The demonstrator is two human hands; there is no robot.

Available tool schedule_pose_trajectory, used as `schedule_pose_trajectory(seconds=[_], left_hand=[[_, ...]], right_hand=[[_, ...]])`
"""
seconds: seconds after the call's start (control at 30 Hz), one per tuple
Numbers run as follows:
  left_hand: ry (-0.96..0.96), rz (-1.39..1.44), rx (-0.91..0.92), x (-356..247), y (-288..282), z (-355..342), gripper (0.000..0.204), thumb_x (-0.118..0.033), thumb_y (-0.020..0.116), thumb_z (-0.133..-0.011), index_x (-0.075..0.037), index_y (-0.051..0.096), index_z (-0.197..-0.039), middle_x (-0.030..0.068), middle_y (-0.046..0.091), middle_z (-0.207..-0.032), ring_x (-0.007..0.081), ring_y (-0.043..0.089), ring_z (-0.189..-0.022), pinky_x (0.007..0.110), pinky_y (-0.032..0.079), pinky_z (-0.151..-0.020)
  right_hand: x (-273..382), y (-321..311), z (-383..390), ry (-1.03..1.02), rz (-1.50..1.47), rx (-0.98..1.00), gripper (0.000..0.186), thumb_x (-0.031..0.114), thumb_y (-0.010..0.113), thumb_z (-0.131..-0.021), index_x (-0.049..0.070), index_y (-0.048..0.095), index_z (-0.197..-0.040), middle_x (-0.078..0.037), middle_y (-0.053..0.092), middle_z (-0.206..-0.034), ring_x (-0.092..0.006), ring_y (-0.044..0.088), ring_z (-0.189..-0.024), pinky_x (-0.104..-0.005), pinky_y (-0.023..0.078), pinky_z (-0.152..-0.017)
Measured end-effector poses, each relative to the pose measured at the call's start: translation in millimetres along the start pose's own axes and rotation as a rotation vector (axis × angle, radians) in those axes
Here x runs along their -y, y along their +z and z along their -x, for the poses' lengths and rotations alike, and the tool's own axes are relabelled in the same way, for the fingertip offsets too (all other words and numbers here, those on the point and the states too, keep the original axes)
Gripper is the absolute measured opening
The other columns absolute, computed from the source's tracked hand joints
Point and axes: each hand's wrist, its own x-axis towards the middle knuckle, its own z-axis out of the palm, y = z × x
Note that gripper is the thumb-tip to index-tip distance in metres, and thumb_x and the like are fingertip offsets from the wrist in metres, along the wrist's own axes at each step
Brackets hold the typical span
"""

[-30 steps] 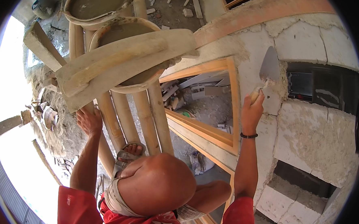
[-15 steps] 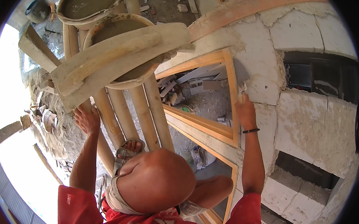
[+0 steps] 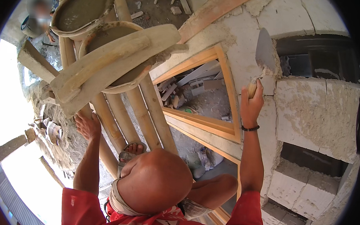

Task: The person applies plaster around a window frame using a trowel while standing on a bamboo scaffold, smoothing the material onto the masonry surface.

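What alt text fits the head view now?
The right grip holds a trowel by a pale block wall; the left grip rests on a bamboo pole. Ahead sit two tubs of grey mix, a long board across the nearer one.

Boards [image 3: 109, 64] lying across the nearer bucket [image 3: 126, 85] bar our left hand [image 3: 89, 126] at its twelve o'clock. Our bent knee [image 3: 158, 180] fills the view's six o'clock. Between nine and ten from our right hand [image 3: 251, 104], the wooden frame [image 3: 226, 76] looks open for passing through.
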Motion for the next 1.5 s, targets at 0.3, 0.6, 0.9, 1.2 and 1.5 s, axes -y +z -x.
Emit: schedule_pose_trajectory(seconds=[0.3,0.6,0.9,1.2,1.5], left_hand=[[0.020,0.011,-0.018,4,-4,-2,0.075,-0.037,0.064,-0.088,-0.003,0.031,-0.145,0.0201,0.043,-0.141,0.0366,0.049,-0.125,0.049,0.041,-0.099],[0.112,0.006,-0.136,26,34,0,0.091,-0.041,0.068,-0.086,-0.009,0.020,-0.155,0.0243,0.031,-0.152,0.0429,0.036,-0.135,0.059,0.030,-0.106],[1.336,0.846,0.508,-228,-87,140,0.032,-0.008,0.064,-0.087,0.001,0.061,-0.117,0.0244,0.062,-0.111,0.0415,0.059,-0.106,0.046,0.047,-0.093],[1.200,0.291,0.308,-514,-64,150,0.030,-0.021,0.059,-0.088,0.004,0.066,-0.105,0.0274,0.068,-0.107,0.0406,0.067,-0.098,0.048,0.053,-0.083],[1.097,0.504,0.341,-518,-38,165,0.018,-0.008,0.059,-0.082,0.005,0.069,-0.089,0.0217,0.072,-0.093,0.0375,0.070,-0.086,0.044,0.054,-0.073]], right_hand=[[-13,41,-13,0.234,0.342,0.514,0.049,0.023,0.058,-0.091,0.003,0.045,-0.134,-0.027,0.065,-0.107,-0.0438,0.064,-0.098,-0.0513,0.052,-0.082],[8,-22,20,0.207,0.148,0.457,0.049,0.025,0.060,-0.090,0.003,0.047,-0.132,-0.027,0.066,-0.099,-0.0443,0.064,-0.089,-0.0526,0.051,-0.078],[50,-114,183,0.499,-0.411,0.650,0.059,0.029,0.063,-0.089,0.000,0.045,-0.137,-0.030,0.066,-0.096,-0.0448,0.066,-0.090,-0.0483,0.052,-0.081],[23,-140,213,0.634,-0.327,0.485,0.053,0.027,0.064,-0.089,0.000,0.048,-0.132,-0.028,0.067,-0.093,-0.0441,0.066,-0.088,-0.0503,0.052,-0.078],[8,-151,233,0.596,-0.307,0.474,0.053,0.027,0.063,-0.090,0.000,0.047,-0.133,-0.026,0.067,-0.095,-0.0437,0.066,-0.088,-0.0499,0.052,-0.078]])
